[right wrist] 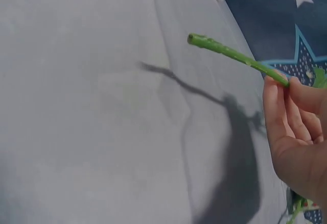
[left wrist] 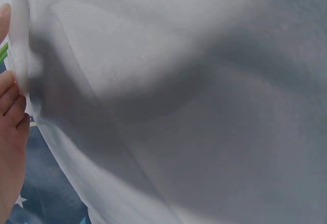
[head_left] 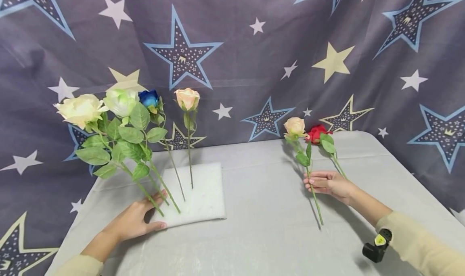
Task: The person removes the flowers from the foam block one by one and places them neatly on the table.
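Observation:
My right hand (head_left: 332, 185) pinches the green stem of a peach rose (head_left: 295, 127) between thumb and fingers. The bloom points up and away, and the bare stem end (right wrist: 204, 41) hangs above the tablecloth. Over at the left, my left hand (head_left: 134, 219) rests on the left side of a white foam block (head_left: 203, 205), thumb and fingers spread. From the block rise a cream flower (head_left: 80, 109), a pale green-white flower (head_left: 121, 102), a blue rose (head_left: 148, 98) and another peach rose (head_left: 187, 99). The left wrist view shows only part of the left hand (left wrist: 11, 117).
A red rose (head_left: 317, 134) lies on the tablecloth (head_left: 261, 227), beyond the right hand. Behind the table hangs a dark curtain (head_left: 236, 58) with stars. A black wrist device (head_left: 378, 245) is on the right sleeve.

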`<state>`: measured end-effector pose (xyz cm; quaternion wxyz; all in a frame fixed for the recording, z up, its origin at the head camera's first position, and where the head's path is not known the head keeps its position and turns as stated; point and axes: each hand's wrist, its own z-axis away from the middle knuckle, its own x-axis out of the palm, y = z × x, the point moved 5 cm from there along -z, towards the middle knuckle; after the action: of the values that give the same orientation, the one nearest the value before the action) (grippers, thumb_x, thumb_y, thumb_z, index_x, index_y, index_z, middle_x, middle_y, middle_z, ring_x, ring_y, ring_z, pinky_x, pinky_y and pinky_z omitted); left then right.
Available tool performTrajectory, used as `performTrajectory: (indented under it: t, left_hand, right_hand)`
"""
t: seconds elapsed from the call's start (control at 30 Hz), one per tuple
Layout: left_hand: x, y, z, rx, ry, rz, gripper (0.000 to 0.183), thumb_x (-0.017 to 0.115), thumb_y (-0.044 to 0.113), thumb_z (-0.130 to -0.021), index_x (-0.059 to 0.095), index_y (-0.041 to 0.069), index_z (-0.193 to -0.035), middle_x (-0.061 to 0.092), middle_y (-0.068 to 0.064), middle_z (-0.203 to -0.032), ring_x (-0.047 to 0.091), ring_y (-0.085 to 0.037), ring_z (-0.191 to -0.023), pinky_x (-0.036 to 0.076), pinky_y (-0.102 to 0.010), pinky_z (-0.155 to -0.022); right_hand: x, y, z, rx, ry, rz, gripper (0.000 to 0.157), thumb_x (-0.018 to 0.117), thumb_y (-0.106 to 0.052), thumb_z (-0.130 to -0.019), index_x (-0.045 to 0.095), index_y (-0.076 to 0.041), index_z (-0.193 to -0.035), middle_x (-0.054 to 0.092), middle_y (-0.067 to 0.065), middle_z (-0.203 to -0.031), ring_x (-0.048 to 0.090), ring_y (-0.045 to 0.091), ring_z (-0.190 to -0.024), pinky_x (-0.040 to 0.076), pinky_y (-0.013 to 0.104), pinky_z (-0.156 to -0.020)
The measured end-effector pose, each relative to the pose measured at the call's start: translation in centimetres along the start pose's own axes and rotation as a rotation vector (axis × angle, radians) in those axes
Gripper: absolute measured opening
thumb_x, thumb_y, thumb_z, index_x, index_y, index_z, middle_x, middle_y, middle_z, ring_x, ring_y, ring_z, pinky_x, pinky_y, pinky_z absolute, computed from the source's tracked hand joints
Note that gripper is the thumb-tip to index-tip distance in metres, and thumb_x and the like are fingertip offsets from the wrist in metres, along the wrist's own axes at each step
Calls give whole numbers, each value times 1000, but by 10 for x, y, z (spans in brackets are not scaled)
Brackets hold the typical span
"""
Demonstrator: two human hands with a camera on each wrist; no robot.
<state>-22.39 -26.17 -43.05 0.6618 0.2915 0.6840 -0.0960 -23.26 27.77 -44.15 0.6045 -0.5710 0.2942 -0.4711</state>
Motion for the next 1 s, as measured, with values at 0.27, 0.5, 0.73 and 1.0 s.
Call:
performTrajectory:
  t: [0.27, 0.5, 0.73, 1.0]
  left_hand:
    - [-1, 1, -2, -10, -16, -5, 84, 73, 56, -76, 48, 12, -142, 50, -21, -143, 53, -45, -124, 47, -57, -99]
    - [-1, 2, -2, -11, -19, -18, 84, 73, 56, -76, 48, 11, -142, 51, -21, -142, 54, -44, -123, 48, -56, -99]
    - [-2, 3, -1, 4, 1, -34, 83, 74, 54, -75, 49, 9, -141, 51, -21, -142, 55, -44, -122, 48, -55, -98]
    - [-1, 2, -1, -16, -17, -23, 84, 73, 55, -76, 49, 10, -141, 51, -20, -142, 54, -44, -124, 48, -55, -100]
  right_hand:
    - [-19, -2, 7, 10, 92, -44, 22, 56, -1, -94, 69, -15, -104, 76, -2, -99, 73, 9, -91, 58, 21, -86]
    - [-28, -2, 8, 36, 153, -28, 25, 56, 1, -94, 61, 2, -118, 76, -3, -95, 73, 9, -87, 59, 21, -84]
    - [-36, 6, 8, 219, 242, 68, 58, 58, -1, -93, 30, 23, -137, 75, -5, -90, 72, 6, -82, 60, 22, -79]
    - [-47, 7, 11, 308, 299, 102, 58, 54, 1, -94, 25, 22, -140, 74, -7, -81, 71, 3, -76, 60, 20, -75]
